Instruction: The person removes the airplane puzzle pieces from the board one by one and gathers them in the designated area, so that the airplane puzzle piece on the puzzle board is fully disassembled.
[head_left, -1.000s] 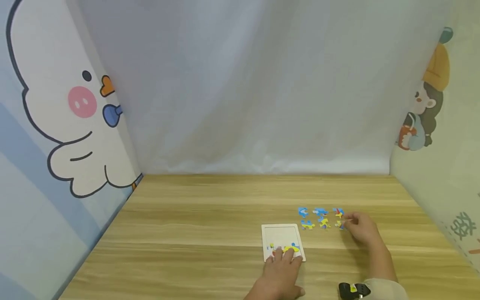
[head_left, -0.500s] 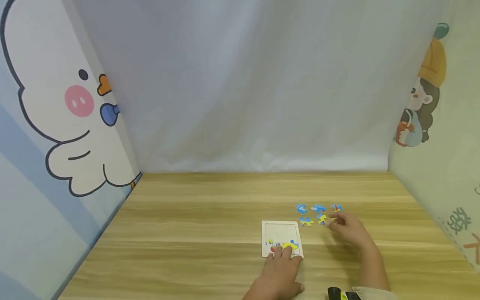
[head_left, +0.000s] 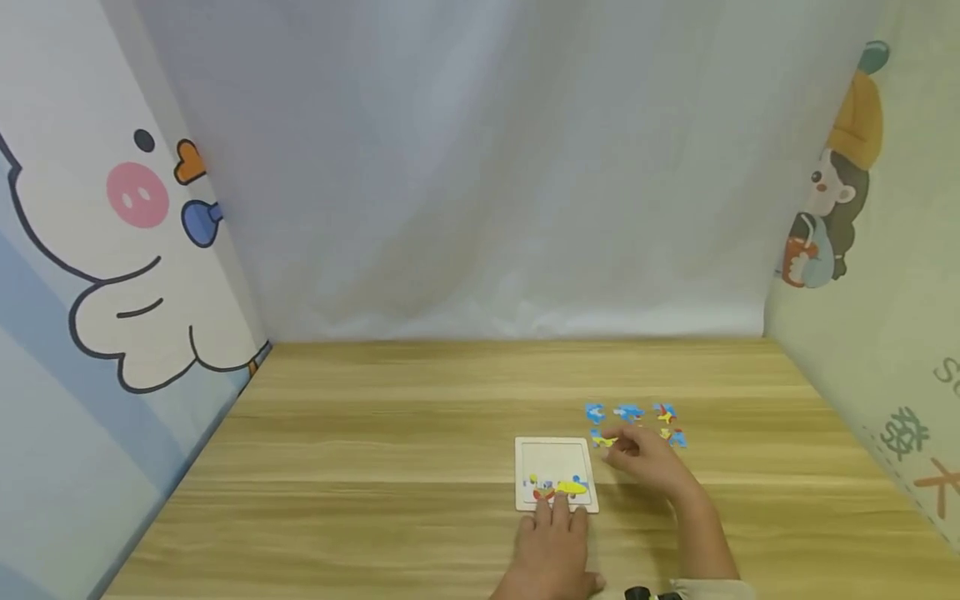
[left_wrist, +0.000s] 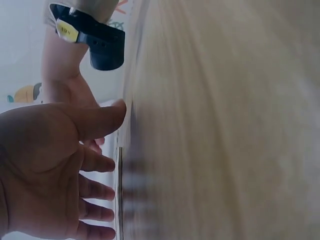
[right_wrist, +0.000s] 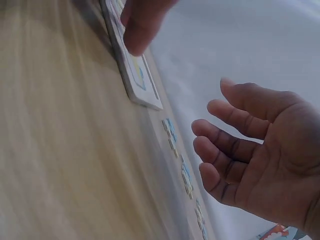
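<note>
A square puzzle board with a raised pale rim lies on the table, fitted pieces in yellow, red and blue along its near side. Resting on its near edge, my left hand has its fingers stretched out; the left wrist view shows the fingertips at the board's thin side. To the right, my right hand hovers over loose jigsaw pieces. Its fingers are loosely bent and hold nothing in the right wrist view. A yellow-and-blue piece lies by its fingertips. The hand hides part of the lower row.
Behind the right hand, a row of jigsaw pieces lies in blue, red and yellow. Another piece shows to the right of that hand. The wooden table meets a pale curtain at the back and cartoon-printed walls at the sides.
My right hand has moved left across the lower row, from its rightmost piece to its leftmost one. The left hand keeps its place at the board's near edge. The head view has shifted slightly.
</note>
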